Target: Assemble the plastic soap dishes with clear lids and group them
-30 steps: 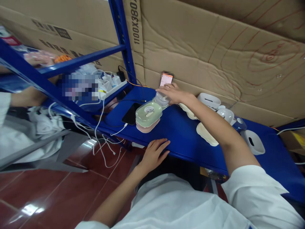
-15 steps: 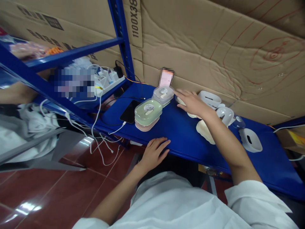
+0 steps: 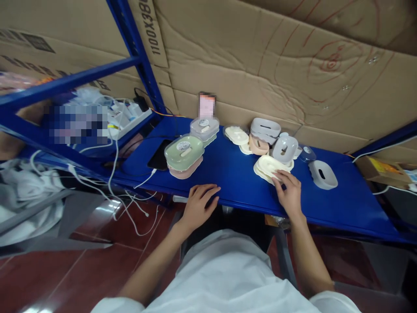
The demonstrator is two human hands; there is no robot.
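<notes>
— Cardboard panels [image 3: 228, 65] back a blue worktop [image 3: 228, 178]. What is recorded at the left?

— One white power strip [image 3: 137, 121] on the adjoining shelf, then a dark phone [image 3: 158, 156] lying flat. Next, a green box [image 3: 177, 158] stacked on a pink box [image 3: 188, 170].

— State of the left hand [image 3: 198, 205]?

— Palm down at the worktop's front edge, fingers moderately spread, gripping nothing. Farther back stand a lilac box [image 3: 197, 127] and, behind it, an upright lit phone [image 3: 206, 106].

— Centre and right?

— Cream lid [image 3: 236, 134], peach piece [image 3: 259, 145], then a cream stack [image 3: 267, 165] nearer the front edge.

— And the right hand [image 3: 291, 193]?

— Thumb and fingers narrowly apart at the cream stack's front right rim; whether they pinch it, I cannot tell. Last entry: a white slotted tray [image 3: 329, 176], farther right, apart from the hand
</notes>
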